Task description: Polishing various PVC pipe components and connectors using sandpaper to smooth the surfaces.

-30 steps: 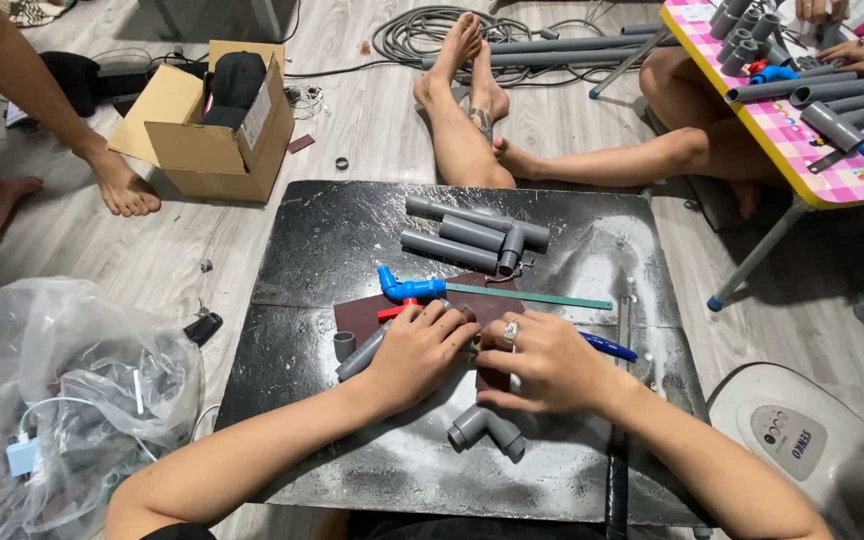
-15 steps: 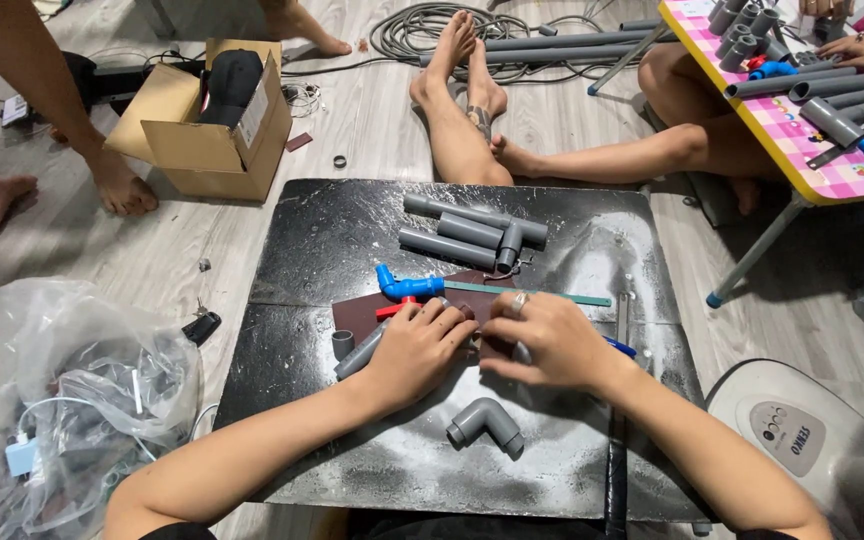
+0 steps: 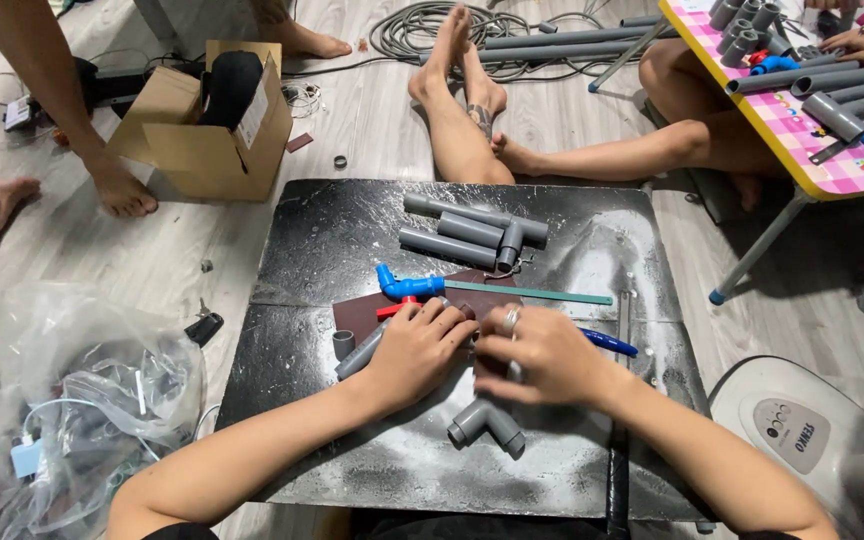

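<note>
Left hand (image 3: 417, 352) lying palm-down, fingers curled over a grey pipe (image 3: 360, 355) on the brown sheet (image 3: 357, 312). Right hand (image 3: 542, 352) closing beside it, fingertips meeting the left; grip contents hidden, cannot tell. Sitting on the black board (image 3: 332, 240): grey tee fitting (image 3: 487, 425) just below hands, blue valve (image 3: 407, 287) just above.

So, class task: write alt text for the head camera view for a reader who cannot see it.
A person's left hand and right hand press a grey plastic pipe on a black board, with a grey tee fitting nearby.
</note>
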